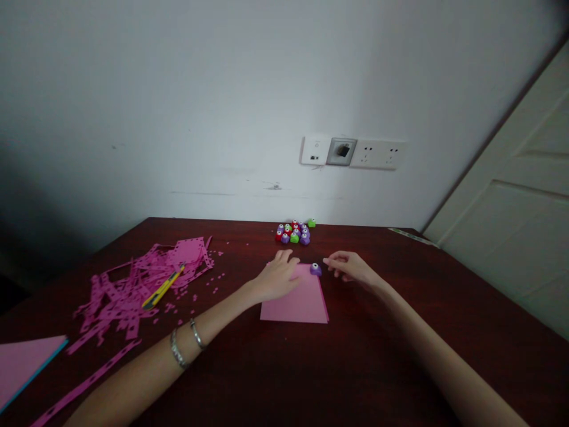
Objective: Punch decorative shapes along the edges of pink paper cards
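Observation:
A sheet of pink paper, with another pink edge showing under it, lies on the dark red-brown table. My left hand rests over its upper left part, fingers spread and palm down. On the paper's upper right corner sits a small purple craft punch with a white, eye-like knob on top. Just right of that punch is my right hand, its fingers loosely bent and a small gap between them and the punch. Nothing shows in its fingers.
Several red, green and purple craft punches stand grouped near the wall. Pink paper scraps with punched holes are heaped at left, a yellow utility knife on them. More pink sheets lie at the left edge. Wall sockets are above.

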A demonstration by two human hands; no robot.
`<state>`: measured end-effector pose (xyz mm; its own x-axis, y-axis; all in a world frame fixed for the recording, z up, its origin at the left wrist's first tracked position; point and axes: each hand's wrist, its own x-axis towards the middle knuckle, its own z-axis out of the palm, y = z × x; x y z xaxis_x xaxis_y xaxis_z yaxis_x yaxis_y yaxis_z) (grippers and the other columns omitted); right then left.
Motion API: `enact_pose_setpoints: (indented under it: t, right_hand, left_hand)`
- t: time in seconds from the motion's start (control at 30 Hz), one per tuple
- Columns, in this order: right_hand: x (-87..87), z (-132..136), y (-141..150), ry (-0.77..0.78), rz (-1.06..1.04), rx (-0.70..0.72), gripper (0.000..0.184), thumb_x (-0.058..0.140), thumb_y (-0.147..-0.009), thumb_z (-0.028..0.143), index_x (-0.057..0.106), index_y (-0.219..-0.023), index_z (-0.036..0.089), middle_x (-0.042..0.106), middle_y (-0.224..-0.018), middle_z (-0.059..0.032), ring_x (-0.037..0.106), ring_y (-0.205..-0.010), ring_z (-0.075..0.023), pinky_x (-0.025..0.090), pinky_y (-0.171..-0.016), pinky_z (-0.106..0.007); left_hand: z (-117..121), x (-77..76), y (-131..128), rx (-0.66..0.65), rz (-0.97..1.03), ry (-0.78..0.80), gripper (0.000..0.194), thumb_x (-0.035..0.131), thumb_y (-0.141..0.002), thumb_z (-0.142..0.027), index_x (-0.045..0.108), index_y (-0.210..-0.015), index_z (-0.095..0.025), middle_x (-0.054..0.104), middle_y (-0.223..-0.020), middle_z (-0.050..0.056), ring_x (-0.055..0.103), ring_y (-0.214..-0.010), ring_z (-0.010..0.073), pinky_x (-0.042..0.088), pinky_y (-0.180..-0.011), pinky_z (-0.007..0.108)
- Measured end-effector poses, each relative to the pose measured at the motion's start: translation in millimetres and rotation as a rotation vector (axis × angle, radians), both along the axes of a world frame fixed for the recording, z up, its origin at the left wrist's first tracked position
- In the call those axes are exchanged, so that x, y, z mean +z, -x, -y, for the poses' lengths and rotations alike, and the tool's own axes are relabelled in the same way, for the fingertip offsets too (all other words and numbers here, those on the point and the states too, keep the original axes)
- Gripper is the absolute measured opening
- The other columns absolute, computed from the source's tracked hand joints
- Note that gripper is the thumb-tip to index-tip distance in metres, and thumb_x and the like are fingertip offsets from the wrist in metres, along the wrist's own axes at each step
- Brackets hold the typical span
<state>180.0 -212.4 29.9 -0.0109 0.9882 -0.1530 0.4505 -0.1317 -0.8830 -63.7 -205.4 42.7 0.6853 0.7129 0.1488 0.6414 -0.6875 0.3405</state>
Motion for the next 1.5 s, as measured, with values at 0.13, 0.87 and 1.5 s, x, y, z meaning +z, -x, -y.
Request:
enact_pose_setpoints:
  t: [0.13,0.87,1.5]
  right_hand:
    - [7.7,-4,3,0.220,-0.098,0.068,0.048,0.060,-0.066,0.061,0.056,-0.068,0.013,0.057,-0.061,-0.0015,0.044,-0.043,-0.0037,0.024,-0.033,-0.014]
    - [8.6,-40,11,0.487,0.114,0.207,0.044,0.068,-0.062,0.052,0.052,-0.049,0.014,0.049,-0.042,0.0032,0.036,-0.033,-0.0019,0.026,-0.031,-0.014]
    - [17.8,-48,16,0.676,0.109,0.261,0.033,0.063,-0.072,0.038,0.059,-0.053,0.012,0.053,-0.046,-0.0001,0.038,-0.034,-0.0021,0.027,-0.030,-0.013]
  left_hand:
    - [-32,8.9,-7,0.068,0.162,0.150,0.037,0.038,-0.086,-0.038,0.063,-0.079,-0.011,0.064,-0.082,0.009,0.059,-0.080,0.0183,0.045,-0.074,0.031]
    - [-85,10.0,-52,-0.110,-0.017,1.009,0.050,0.061,-0.062,-0.062,0.065,-0.063,-0.011,0.062,-0.064,0.007,0.036,-0.043,0.0057,0.022,-0.038,0.021]
    - [-93,1.0,-58,-0.121,-0.057,1.148,0.050,0.063,-0.060,-0.062,0.064,-0.056,-0.012,0.056,-0.060,0.006,0.030,-0.042,0.0053,0.020,-0.039,0.021]
